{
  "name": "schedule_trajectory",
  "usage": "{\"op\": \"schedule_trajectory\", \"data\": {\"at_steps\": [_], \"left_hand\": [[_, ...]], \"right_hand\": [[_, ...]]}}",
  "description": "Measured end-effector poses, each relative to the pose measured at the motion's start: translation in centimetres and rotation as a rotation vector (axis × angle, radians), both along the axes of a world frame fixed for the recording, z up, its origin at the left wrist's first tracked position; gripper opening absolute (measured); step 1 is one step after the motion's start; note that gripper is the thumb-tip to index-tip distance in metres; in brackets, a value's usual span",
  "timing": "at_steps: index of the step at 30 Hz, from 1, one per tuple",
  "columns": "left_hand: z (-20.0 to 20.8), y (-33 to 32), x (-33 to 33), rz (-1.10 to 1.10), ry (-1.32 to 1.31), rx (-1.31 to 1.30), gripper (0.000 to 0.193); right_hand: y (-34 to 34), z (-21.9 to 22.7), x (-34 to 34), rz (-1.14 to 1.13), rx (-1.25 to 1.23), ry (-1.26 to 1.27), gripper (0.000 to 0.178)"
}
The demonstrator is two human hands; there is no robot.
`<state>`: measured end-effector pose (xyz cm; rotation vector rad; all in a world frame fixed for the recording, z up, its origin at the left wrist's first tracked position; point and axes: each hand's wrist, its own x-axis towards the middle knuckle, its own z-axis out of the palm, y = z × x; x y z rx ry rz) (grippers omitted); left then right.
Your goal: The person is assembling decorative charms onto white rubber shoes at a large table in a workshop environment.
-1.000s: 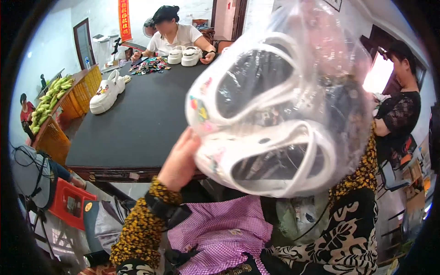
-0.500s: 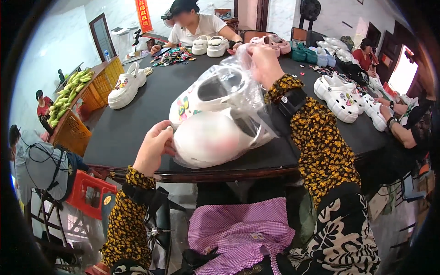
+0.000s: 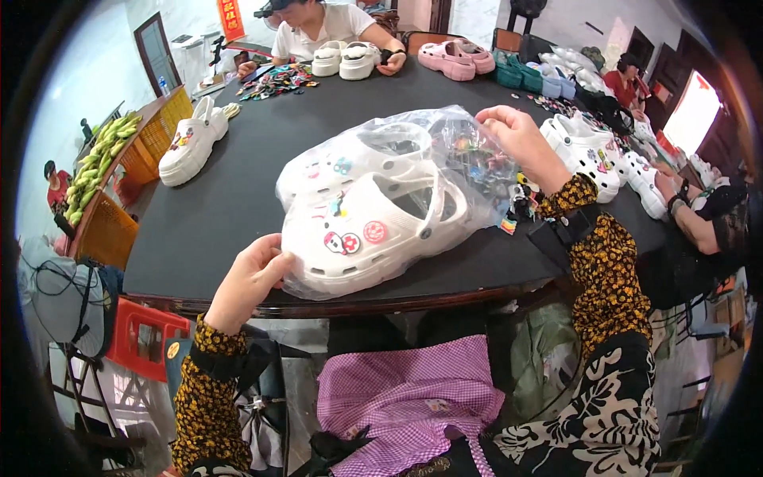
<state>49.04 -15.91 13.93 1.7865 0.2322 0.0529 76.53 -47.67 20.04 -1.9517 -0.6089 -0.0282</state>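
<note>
Clear plastic bag point(image 3: 469, 199) at the middle of the desk's near edge, a pair of white clogs point(image 3: 373, 246) inside, toes leftward, bright charms point(image 3: 375, 231) on the uppers. Whether its underside rests on the desk point(image 3: 214, 246): cannot tell. Left hand point(image 3: 253, 274): thumb and fingers pinched on the bag by the nearer toe. Right hand point(image 3: 520, 143): fingertips closed on the film at the bag's right end, beyond the heel straps. Loose charms point(image 3: 517, 203) just under the right wrist. Left edge of desk: a white clog with charms point(image 3: 191, 147). Far edge: heap of colourful charms point(image 3: 274, 82), pink clogs point(image 3: 449, 60), person in white shirt point(image 3: 322, 28). Right edge: more white clogs point(image 3: 584, 155).
</note>
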Motion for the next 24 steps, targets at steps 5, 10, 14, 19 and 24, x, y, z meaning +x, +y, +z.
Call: {"op": "schedule_trajectory", "data": {"at_steps": [5, 10, 14, 19, 24], "left_hand": [[-0.2, -0.5, 0.2, -0.118, -0.079, 0.016, 0.046], [0.2, -0.9, 0.6, -0.167, -0.048, 0.056, 0.054], [0.8, -1.3, 0.6, -0.168, 0.003, -0.03, 0.054], [0.6, -1.1, -0.4, -0.133, -0.003, -0.024, 0.05], [0.3, -0.9, -0.7, -0.097, 0.021, 0.016, 0.046]], "right_hand": [[-1.6, -0.6, -1.1, 0.275, -0.326, -0.103, 0.028], [0.4, 1.1, -2.6, 0.469, -0.055, 0.199, 0.03], [2.8, 0.4, -2.2, 0.569, -0.239, 0.062, 0.031], [6.5, 0.9, -3.5, 0.406, -0.933, -0.292, 0.043], [8.3, 2.4, -4.0, 0.605, -0.974, -0.53, 0.04]]}}
